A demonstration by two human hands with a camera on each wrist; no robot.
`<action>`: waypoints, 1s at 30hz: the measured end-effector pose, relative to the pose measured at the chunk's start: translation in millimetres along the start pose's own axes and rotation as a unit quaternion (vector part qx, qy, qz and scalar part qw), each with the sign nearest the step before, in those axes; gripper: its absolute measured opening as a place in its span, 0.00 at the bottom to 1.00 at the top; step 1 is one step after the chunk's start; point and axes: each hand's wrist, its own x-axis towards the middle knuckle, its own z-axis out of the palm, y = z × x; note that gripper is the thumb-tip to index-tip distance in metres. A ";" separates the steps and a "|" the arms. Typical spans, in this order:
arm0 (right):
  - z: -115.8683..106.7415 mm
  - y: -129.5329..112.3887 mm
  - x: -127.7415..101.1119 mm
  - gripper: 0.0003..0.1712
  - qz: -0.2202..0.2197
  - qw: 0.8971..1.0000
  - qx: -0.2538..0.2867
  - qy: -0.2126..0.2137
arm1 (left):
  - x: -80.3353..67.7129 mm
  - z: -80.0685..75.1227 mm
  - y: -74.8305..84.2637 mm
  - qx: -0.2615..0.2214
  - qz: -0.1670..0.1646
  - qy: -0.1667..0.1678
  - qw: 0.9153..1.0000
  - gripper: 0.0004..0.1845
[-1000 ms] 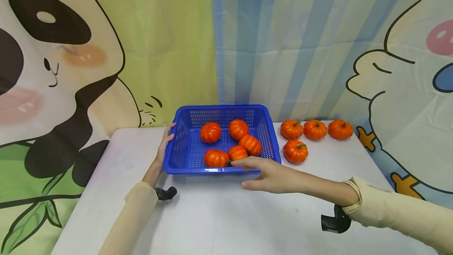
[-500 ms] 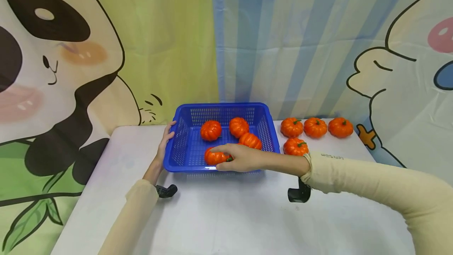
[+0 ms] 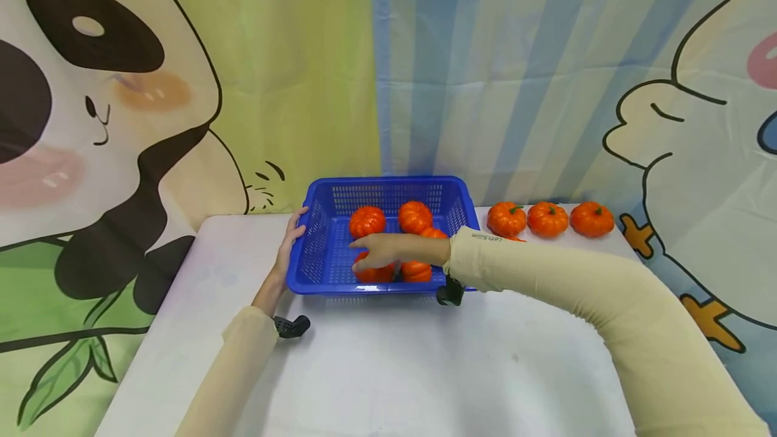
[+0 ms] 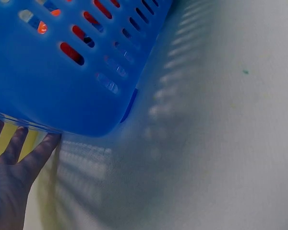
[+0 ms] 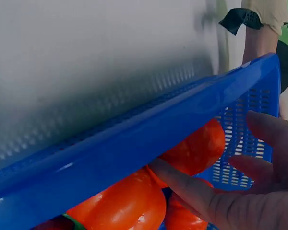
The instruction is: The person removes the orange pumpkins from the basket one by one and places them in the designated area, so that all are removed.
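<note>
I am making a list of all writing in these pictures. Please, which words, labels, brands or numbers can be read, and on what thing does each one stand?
Small dark print on the right sleeve, near the cuff: too small and turned to read.
Blue basket, pumpkins, table, cartoon backdrop: no writing to be seen.
</note>
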 end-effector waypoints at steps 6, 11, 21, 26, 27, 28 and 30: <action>-0.5 3.3 9.7 0.35 0.037 0.999 0.007 -0.009 | 0.8 -0.3 -1.7 -0.004 0.006 -0.002 1.000 0.28; -1.9 5.6 14.1 0.35 0.052 0.999 -0.004 -0.009 | 1.7 -1.5 -2.4 -0.007 0.006 -0.005 1.000 0.28; 6.0 9.3 20.7 0.35 0.064 0.997 -0.048 -0.020 | 0.4 -1.1 -3.8 0.001 0.006 -0.002 1.000 0.28; 5.5 9.4 21.1 0.35 0.058 0.997 -0.047 -0.017 | 0.5 0.0 -1.7 -0.002 0.002 0.000 1.000 0.28; 4.6 9.2 21.0 0.34 0.055 0.997 -0.047 -0.017 | 0.8 -0.3 -1.9 -0.001 0.001 0.000 1.000 0.28; 3.7 8.9 20.8 0.34 0.052 0.997 -0.047 -0.015 | 0.9 -0.4 -2.1 -0.002 0.000 0.000 1.000 0.28; 1.9 8.4 20.0 0.33 0.046 0.998 -0.048 -0.013 | 1.0 -0.4 -1.7 0.001 -0.001 0.001 1.000 0.28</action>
